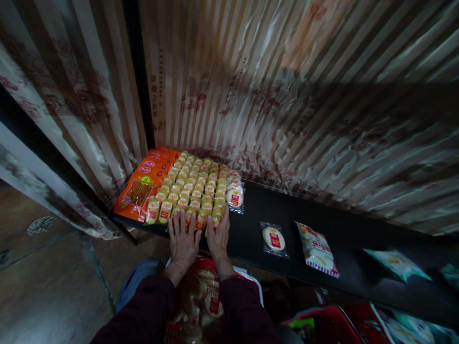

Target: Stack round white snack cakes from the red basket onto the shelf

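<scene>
Several rows of small yellow-and-white wrapped round cakes (pixel 198 186) lie packed together on a black shelf (pixel 347 263). My left hand (pixel 182 237) rests flat with fingers spread on the front row of these packets. Right beside it, my right hand (pixel 218 233) lies flat too, fingers stretched out over the front right packets. A stack of orange snack packs (pixel 143 184) lies against the left side of the rows. Both dark red sleeves reach up from below.
One loose round cake packet (pixel 274 239) and a red-striped white packet (pixel 317 250) lie further right on the shelf, then greenish packets (pixel 396 263). A red basket (pixel 203 297) with goods sits under my arms; another red basket (pixel 321 330) to its right. Striped curtain hangs behind.
</scene>
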Motion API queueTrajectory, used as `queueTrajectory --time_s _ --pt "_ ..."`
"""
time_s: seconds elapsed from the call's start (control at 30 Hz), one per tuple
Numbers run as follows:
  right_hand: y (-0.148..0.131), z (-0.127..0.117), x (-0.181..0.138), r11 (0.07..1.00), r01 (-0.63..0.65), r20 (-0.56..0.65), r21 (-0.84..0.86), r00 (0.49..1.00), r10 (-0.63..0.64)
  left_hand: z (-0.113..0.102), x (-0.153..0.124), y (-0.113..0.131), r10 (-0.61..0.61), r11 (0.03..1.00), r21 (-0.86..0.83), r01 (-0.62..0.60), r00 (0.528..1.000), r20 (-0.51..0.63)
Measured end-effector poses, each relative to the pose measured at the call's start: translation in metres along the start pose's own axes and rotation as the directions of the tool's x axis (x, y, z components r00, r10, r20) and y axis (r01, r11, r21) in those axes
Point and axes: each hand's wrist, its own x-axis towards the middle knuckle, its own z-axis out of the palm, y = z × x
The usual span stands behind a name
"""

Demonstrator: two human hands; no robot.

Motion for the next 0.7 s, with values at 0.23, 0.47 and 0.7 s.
queueTrajectory --time_s 0.23,0.47,0.7 --pt "-0.0003 -0.0006 0.0031 1.000 0.006 0.052 0.004 0.999 -0.006 0.0022 -0.0013 0.0004 0.005 1.000 0.001 -0.005 1.000 -0.017" --pt "-0.0003 0.0012 0.0039 0.999 0.001 0.046 0.048 0.999 -0.003 -0.0032 0.0012 0.0042 -0.019 0.999 0.039 0.018 1.000 0.025" --pt "0.0041 0.0001 -0.0017 0.998 0.037 0.022 0.045 0.999 -0.038 -0.0052 0.0002 0.0019 -0.027 1.000 -0.001 0.027 0.998 0.053"
